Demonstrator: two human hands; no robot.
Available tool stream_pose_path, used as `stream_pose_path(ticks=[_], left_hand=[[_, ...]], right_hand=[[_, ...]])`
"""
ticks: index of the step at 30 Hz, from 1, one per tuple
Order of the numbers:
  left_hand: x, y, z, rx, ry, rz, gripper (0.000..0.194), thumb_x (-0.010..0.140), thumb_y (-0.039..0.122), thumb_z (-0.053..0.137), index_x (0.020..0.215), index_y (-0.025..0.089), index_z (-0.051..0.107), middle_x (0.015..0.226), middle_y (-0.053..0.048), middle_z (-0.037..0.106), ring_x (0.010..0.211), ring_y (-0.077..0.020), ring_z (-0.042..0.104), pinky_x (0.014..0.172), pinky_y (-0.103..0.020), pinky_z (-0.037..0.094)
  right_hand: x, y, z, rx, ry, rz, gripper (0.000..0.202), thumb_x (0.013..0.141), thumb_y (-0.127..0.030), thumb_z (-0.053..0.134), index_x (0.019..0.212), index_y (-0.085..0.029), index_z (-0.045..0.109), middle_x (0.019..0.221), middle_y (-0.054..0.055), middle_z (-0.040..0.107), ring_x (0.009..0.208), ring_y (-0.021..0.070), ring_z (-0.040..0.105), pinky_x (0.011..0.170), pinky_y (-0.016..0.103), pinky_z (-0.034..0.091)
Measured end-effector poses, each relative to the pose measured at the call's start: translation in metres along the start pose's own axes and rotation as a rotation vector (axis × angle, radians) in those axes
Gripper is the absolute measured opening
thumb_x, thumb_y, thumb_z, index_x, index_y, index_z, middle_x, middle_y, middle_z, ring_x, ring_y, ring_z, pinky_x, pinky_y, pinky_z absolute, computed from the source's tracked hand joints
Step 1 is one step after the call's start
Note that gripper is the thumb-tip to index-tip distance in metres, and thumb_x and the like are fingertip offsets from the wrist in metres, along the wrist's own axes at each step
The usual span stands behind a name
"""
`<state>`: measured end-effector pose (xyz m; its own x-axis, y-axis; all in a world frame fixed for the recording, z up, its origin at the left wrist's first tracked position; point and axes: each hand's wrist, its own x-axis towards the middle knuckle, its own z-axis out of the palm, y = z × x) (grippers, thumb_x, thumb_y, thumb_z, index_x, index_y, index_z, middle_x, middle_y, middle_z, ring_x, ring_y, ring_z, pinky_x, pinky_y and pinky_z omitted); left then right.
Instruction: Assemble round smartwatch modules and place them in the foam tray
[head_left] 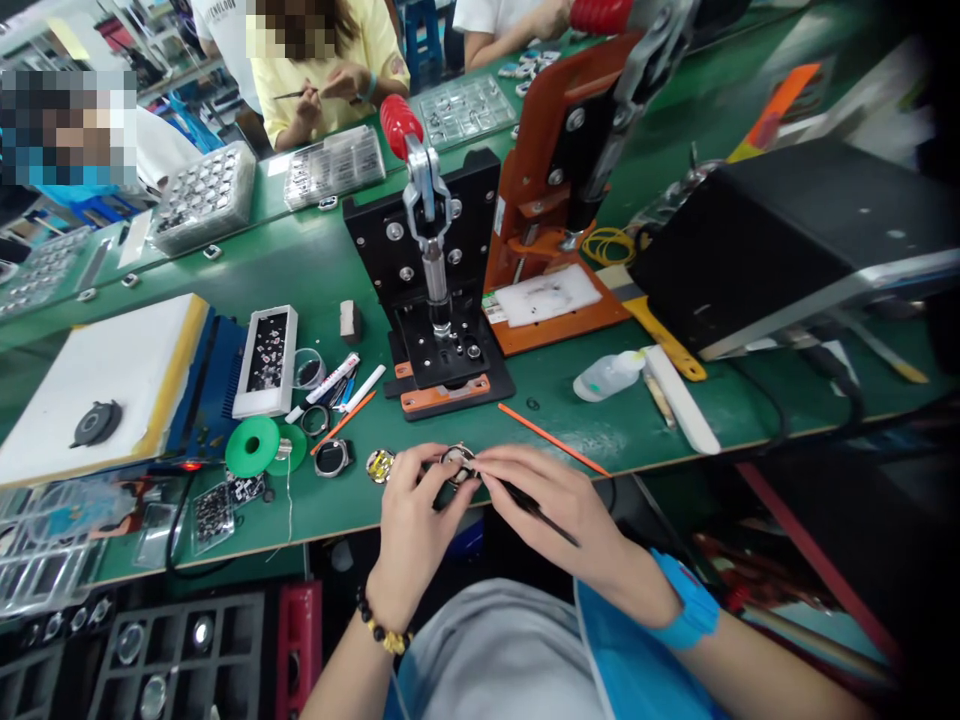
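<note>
Between the fingers of my left hand (420,495) is a small round watch case (459,456) with a shiny rim, held over the front edge of the green bench. My right hand (544,500) closes around a slim black tool (551,524) that looks like tweezers. Its tip is hidden by my fingers at the case. Just left of my left hand lies a round watch movement (380,465) with yellow parts. Farther left is a dark watch case with lugs (332,457).
A black toggle press (435,290) with a red handle stands ahead, an orange press (555,200) behind it. A plastic bottle (609,376) and an orange stick (551,438) lie right. Left are a green spool (253,446) and parts box (266,360). Co-workers sit opposite.
</note>
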<state>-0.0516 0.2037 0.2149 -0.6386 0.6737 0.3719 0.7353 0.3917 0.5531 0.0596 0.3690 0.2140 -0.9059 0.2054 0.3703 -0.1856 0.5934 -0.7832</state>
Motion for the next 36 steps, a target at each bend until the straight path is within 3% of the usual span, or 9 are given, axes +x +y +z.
stream_pose_path(ticks=[6,13,18,26,33,36], left_hand=[[-0.001,-0.001,-0.001,0.002,-0.023,0.018,0.018,0.092,0.023,0.075,0.110,0.023,0.072,0.115,-0.008,0.069,0.106,-0.0232,0.066,0.093,-0.040,0.060],[-0.001,-0.004,0.000,0.011,-0.013,0.015,0.019,0.091,0.023,0.077,0.109,0.022,0.072,0.115,-0.008,0.069,0.105,-0.0230,0.066,0.093,-0.041,0.060],[-0.001,-0.003,-0.001,0.002,-0.005,0.012,0.018,0.091,0.023,0.078,0.108,0.022,0.072,0.113,-0.007,0.070,0.104,-0.0222,0.067,0.093,-0.040,0.059],[0.000,-0.002,-0.001,0.018,-0.006,0.018,0.018,0.090,0.022,0.078,0.107,0.021,0.072,0.113,-0.007,0.071,0.104,-0.0229,0.067,0.091,-0.040,0.060],[0.000,-0.002,-0.001,0.009,-0.001,0.015,0.018,0.090,0.024,0.079,0.106,0.021,0.073,0.112,-0.007,0.071,0.103,-0.0227,0.067,0.092,-0.040,0.060],[0.000,-0.002,0.000,0.016,0.010,0.012,0.018,0.090,0.025,0.079,0.106,0.022,0.073,0.113,-0.007,0.071,0.103,-0.0227,0.067,0.091,-0.040,0.059]], right_hand=[[0.001,-0.006,0.002,-0.067,0.017,-0.021,0.029,0.105,-0.014,0.054,0.130,-0.019,0.067,0.126,0.009,0.069,0.115,0.0192,0.069,0.101,0.032,0.058],[0.003,0.012,0.007,0.113,0.025,0.074,0.027,0.104,-0.016,0.059,0.126,-0.026,0.073,0.128,0.004,0.071,0.116,0.0164,0.069,0.105,0.028,0.057],[0.008,0.011,0.002,0.191,0.031,0.109,0.024,0.104,-0.019,0.060,0.121,-0.027,0.075,0.123,0.002,0.073,0.113,0.0147,0.070,0.103,0.026,0.058],[0.003,0.006,0.004,0.129,0.024,0.095,0.025,0.105,-0.020,0.058,0.124,-0.026,0.074,0.125,0.005,0.072,0.114,0.0172,0.069,0.103,0.031,0.059],[0.011,0.008,0.005,0.233,0.043,0.200,0.021,0.105,-0.028,0.060,0.112,-0.025,0.080,0.120,0.005,0.076,0.109,0.0192,0.073,0.099,0.033,0.063],[0.011,0.010,0.005,0.271,0.059,0.293,0.027,0.104,-0.031,0.061,0.127,-0.028,0.075,0.122,0.003,0.076,0.110,0.0176,0.074,0.100,0.031,0.063]])
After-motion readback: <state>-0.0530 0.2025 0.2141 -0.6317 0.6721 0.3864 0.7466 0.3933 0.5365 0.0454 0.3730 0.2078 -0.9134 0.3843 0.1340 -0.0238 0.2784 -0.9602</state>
